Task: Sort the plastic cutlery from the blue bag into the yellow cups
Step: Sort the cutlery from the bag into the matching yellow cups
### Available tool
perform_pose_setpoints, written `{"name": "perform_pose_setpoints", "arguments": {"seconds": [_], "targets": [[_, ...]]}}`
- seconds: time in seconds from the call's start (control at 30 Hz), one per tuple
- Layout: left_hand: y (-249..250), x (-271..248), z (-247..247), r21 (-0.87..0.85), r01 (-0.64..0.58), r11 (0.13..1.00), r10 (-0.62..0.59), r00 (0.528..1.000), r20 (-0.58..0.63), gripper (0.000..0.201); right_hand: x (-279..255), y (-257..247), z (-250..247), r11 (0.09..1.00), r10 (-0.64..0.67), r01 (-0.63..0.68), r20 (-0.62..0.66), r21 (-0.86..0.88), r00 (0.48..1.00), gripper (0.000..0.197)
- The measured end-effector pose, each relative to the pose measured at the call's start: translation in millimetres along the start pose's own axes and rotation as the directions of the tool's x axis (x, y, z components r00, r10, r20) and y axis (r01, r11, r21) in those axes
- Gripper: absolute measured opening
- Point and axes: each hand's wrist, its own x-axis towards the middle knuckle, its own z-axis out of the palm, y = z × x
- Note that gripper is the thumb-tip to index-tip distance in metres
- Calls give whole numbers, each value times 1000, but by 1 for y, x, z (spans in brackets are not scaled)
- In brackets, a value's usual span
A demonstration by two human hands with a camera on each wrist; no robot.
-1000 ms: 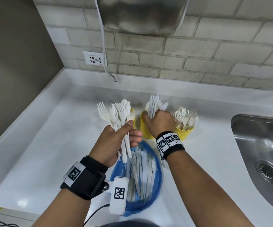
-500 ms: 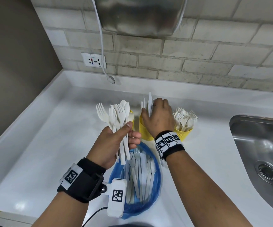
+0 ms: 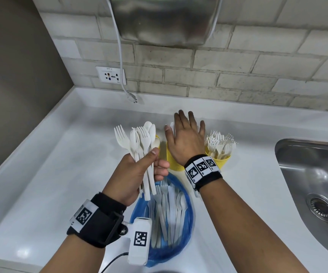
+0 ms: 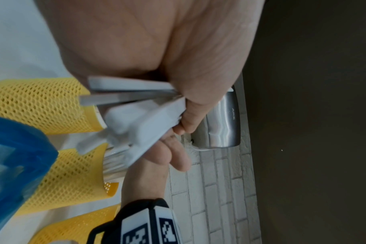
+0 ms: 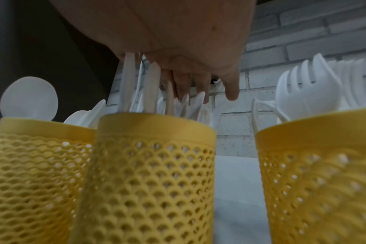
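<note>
My left hand (image 3: 139, 170) grips a bundle of white plastic forks and spoons (image 3: 141, 140) upright above the blue bag (image 3: 186, 229), which holds several more pieces of cutlery (image 3: 167, 209). Three yellow mesh cups stand in a row behind the bag. My right hand (image 3: 186, 134) hovers flat, fingers straight, over the middle cup (image 5: 153, 173), which holds knives (image 5: 153, 89). The right cup (image 3: 221, 161) is full of forks (image 3: 220, 142). The left cup (image 5: 35, 165) holds spoons (image 5: 29, 99) and is mostly hidden behind the bundle in the head view.
A steel sink (image 3: 314, 186) is set into the white counter (image 3: 60, 174) at the right. A wall socket (image 3: 111, 74) and a hanging cable plug (image 3: 132, 98) are at the back, below a steel hand dryer (image 3: 165, 18). A dark wall (image 3: 17, 75) bounds the left side.
My right hand let go of the knives into the middle cup and its fingers straightened out above it. The left hand kept its bundle almost still.
</note>
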Motion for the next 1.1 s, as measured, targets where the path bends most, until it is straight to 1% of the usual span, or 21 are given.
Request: {"name": "perform_pose_setpoints", "arguments": {"seconds": [0.03,0.1,0.13,0.27,0.33,0.4,0.43,0.5,0.57,0.6,0.63,0.7,0.77,0.8,0.83,0.87,0.9,0.93,0.97,1.0,1.1], "targets": [[0,0,0,1,-1,1000,1,1000,0,35,0,-1,-2,1000,-9,9,-31,18,999,69],[-1,0,0,1,-4,1000,4,1000,5,32,1,-2,-4,998,-26,30,-87,50,996,60],[-1,0,1,-1,-5,1000,5,1000,9,30,2,-1,-4,998,-32,36,-88,49,996,56],[-2,0,2,7,-8,1000,8,1000,26,27,5,3,-4,998,-12,15,66,-55,998,50],[-2,0,1,7,-14,1000,14,999,35,28,4,2,-5,999,-3,6,58,-41,998,54],[-1,0,0,12,-25,1000,25,999,40,30,4,-1,-9,999,-36,36,4,-36,999,60],[-1,1,0,17,-30,999,30,999,41,32,3,-2,-10,997,-58,58,-4,-42,998,62],[-2,1,-1,31,-39,999,37,998,50,36,1,-4,-10,992,-94,97,43,-75,995,62],[-3,1,-3,53,-52,997,48,997,66,35,-1,-3,-8,990,-100,108,93,-94,991,61],[-4,1,-3,65,-60,996,55,996,74,34,-2,-3,-8,990,-100,108,94,-85,991,62],[-4,0,-3,77,-70,995,64,995,81,33,-3,-3,-9,992,-103,108,75,-65,992,63],[-4,-1,-5,101,-100,990,91,992,91,30,-5,-5,-16,994,-111,111,-3,14,994,68],[-4,-1,-6,127,-136,983,125,988,96,27,-8,-11,-26,974,-104,123,-105,189,989,68],[-4,-1,-7,137,-152,979,139,985,99,24,-11,-13,-31,938,-88,134,-154,320,984,63],[-3,-1,-7,145,-164,976,150,983,102,23,-15,-15,-37,871,-65,146,-186,469,980,57],[-3,-1,-8,151,-173,973,158,982,108,21,-19,-17,-45,768,-27,136,-181,626,983,50],[-2,-1,-8,157,-181,971,164,980,116,21,-24,-19,-54,630,4,96,-128,771,992,45],[-1,-2,-9,163,-188,969,168,978,127,21,-28,-22,-63,482,3,41,-48,875,999,43],[0,-2,-8,169,-192,967,169,976,138,22,-32,-23,-70,373,-22,-8,18,928,1000,41],[0,-2,-8,172,-194,966,170,974,148,23,-36,-24,-74,326,-49,-31,50,945,998,39],[1,-3,-6,177,-196,965,168,973,161,27,-41,-23,-73,310,-80,-36,64,950,995,32]]}}
